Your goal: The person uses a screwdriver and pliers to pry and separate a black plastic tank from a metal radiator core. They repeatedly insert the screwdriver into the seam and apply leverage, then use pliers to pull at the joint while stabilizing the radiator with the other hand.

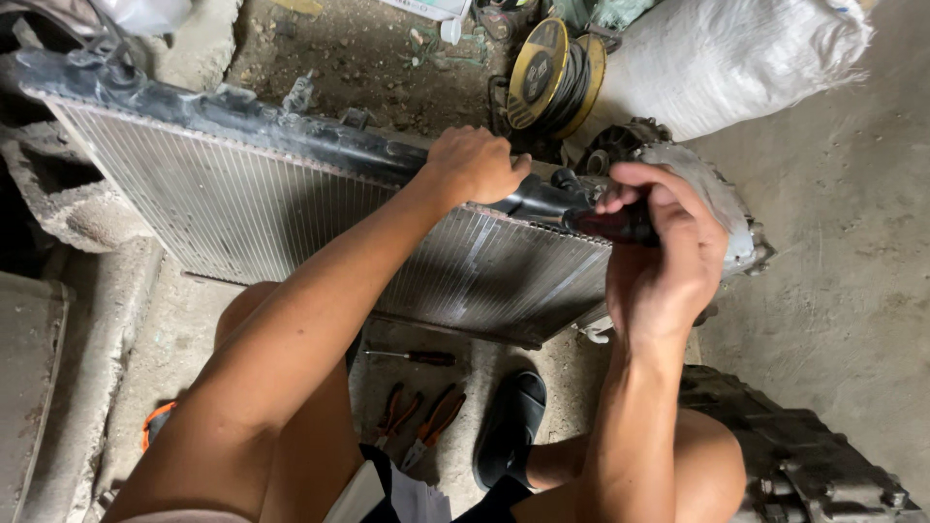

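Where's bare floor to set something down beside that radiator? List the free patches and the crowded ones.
Free: the concrete floor right of the white sack, and the strip left of the left thigh. Crowded: below the radiator, where a screwdriver, two pliers and a sandalled foot lie. Both hands, left hand and right hand, crowd the radiator's top.

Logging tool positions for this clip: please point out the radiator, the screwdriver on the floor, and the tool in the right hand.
radiator [242, 208], head view, on its finned core.
screwdriver [426, 357], head view, on its dark handle.
tool [615, 225], head view, on its dark red handle, gripped by the right hand [668, 257].
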